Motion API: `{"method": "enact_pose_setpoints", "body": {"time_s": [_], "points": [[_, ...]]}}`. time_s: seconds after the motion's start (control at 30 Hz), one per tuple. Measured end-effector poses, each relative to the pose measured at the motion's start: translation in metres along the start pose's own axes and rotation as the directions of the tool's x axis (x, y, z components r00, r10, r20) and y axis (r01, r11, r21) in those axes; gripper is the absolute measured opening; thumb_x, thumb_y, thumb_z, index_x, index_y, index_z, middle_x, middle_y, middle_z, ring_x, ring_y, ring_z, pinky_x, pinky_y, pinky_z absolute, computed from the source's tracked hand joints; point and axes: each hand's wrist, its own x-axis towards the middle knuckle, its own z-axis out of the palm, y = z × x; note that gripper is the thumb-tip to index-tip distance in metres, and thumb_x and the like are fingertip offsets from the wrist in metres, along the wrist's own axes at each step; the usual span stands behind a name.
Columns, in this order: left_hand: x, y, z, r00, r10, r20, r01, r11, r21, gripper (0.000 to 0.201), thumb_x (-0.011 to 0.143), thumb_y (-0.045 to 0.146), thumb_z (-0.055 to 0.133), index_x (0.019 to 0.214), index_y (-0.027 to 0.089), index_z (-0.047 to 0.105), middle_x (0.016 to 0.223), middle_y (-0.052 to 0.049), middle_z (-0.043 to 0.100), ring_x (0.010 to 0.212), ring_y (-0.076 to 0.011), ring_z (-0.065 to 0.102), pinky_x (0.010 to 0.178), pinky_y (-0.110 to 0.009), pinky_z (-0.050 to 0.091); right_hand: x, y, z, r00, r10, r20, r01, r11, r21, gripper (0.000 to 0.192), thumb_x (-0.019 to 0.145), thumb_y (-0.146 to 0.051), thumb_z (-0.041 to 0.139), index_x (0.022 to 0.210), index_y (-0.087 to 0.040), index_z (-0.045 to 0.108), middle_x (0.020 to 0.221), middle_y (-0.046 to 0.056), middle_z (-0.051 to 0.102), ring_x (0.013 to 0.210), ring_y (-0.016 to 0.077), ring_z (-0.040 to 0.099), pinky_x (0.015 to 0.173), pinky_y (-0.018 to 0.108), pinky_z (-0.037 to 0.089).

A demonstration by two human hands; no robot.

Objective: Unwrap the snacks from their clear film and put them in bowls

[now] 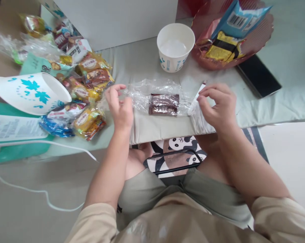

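Observation:
A clear plastic bag [142, 89] lies crumpled on the cloth-covered table, with small dark brown wrapped snack packs [163, 104] in or on it; I cannot tell which. My left hand [120, 106] is at the bag's left end, fingers curled, with a gap between thumb and forefinger. At the other end, my right hand [219, 106] pinches a narrow white strip [195, 101] with a dark tip between thumb and fingertips. The strip slants across the bag's right edge.
Wrapped snacks [88, 91] pile up at left beside a tipped paper cup [33, 92]. An upright paper cup [175, 50] stands behind the bag. Back right are a pink bowl [265, 37] with snack packets and a black phone [260, 76]. A white cable [46, 192] hangs at left.

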Motion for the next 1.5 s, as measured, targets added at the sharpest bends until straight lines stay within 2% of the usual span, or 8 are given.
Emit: {"method": "enact_pose_setpoints", "body": {"time_s": [0.2,0.6,0.7,0.87,1.0,1.13,1.23,1.5], "points": [[-0.015,0.03,0.019,0.983,0.13,0.133,-0.164,0.944,0.285,0.025,0.076,0.028,0.075,0.1,0.026,0.07,0.156,-0.007,0.044,0.154,-0.0392,0.027,0.128,-0.057,0.021,-0.004,-0.033,0.028,0.983,0.013,0.184,0.035,0.966,-0.254,0.039,0.089,-0.032,0.058,0.126,-0.022,0.064,0.108,0.011,0.073,0.105,0.0328,0.061,0.096,0.049,0.041],[-0.024,0.036,0.001,0.927,0.329,0.18,-0.359,0.918,0.168,0.008,0.073,0.021,0.068,0.07,0.022,0.06,0.109,-0.009,0.065,0.116,-0.0294,0.061,0.109,-0.048,0.043,-0.013,-0.045,0.012,0.858,-0.35,0.375,0.384,0.923,-0.016,0.028,0.099,-0.029,0.047,0.087,-0.02,0.07,0.084,0.005,0.071,0.076,0.018,0.06,0.081,0.035,0.042],[-0.031,0.038,-0.005,0.98,0.198,0.016,-0.197,0.963,0.184,0.01,0.075,0.026,0.068,0.08,0.022,0.06,0.109,-0.009,0.063,0.108,-0.026,0.06,0.101,-0.043,0.047,-0.015,-0.049,0.014,0.775,-0.363,0.517,0.404,0.914,0.035,0.037,0.103,-0.035,0.04,0.096,-0.021,0.074,0.06,0.001,0.061,0.06,0.0165,0.052,0.074,0.034,0.041],[-0.028,0.044,-0.006,0.919,-0.389,0.059,0.366,0.9,0.236,0.032,0.086,0.055,0.061,0.088,0.023,0.056,0.087,-0.006,0.063,0.085,-0.0244,0.062,0.084,-0.04,0.048,-0.001,-0.055,0.04,0.938,-0.168,0.305,0.225,0.961,-0.16,0.031,0.098,-0.028,0.046,0.111,-0.02,0.072,0.105,0.011,0.074,0.095,0.0259,0.065,0.086,0.04,0.046],[-0.026,0.05,0.001,0.887,-0.398,0.235,0.246,0.837,0.489,0.026,0.078,0.038,0.066,0.065,0.023,0.049,0.07,-0.004,0.056,0.082,-0.0274,0.061,0.084,-0.041,0.044,0.009,-0.057,0.057,0.937,-0.071,0.341,0.15,0.966,-0.21,0.053,0.084,-0.026,0.061,0.136,-0.018,0.061,0.14,0.016,0.061,0.128,0.0367,0.055,0.103,0.05,0.046],[-0.024,0.049,0.01,0.903,-0.326,0.28,0.36,0.93,-0.075,0.013,0.069,0.032,0.062,0.065,0.022,0.054,0.079,-0.005,0.062,0.087,-0.0242,0.063,0.084,-0.037,0.048,0.011,-0.057,0.063,0.932,-0.037,0.361,0.114,0.975,-0.193,0.064,0.083,-0.026,0.058,0.146,-0.019,0.053,0.147,0.014,0.058,0.133,0.0377,0.053,0.107,0.055,0.046],[-0.019,0.054,0.013,0.823,-0.386,0.416,0.565,0.618,-0.546,0.021,0.062,0.035,0.063,0.077,0.02,0.065,0.089,-0.007,0.07,0.092,-0.0254,0.067,0.082,-0.037,0.054,0.01,-0.056,0.058,0.941,-0.065,0.331,0.119,0.983,-0.143,0.064,0.084,-0.027,0.054,0.147,-0.017,0.051,0.147,0.014,0.059,0.131,0.0345,0.057,0.106,0.051,0.048],[0.002,0.061,0.028,0.743,-0.445,0.5,0.652,0.314,-0.69,0.032,0.063,0.03,0.054,0.084,0.015,0.074,0.097,-0.012,0.078,0.109,-0.0312,0.071,0.086,-0.04,0.062,0.011,-0.051,0.043,0.945,0.068,0.319,-0.01,0.984,-0.18,0.055,0.093,-0.041,0.047,0.144,-0.022,0.056,0.123,0.012,0.074,0.103,0.0317,0.072,0.081,0.042,0.057]]}}
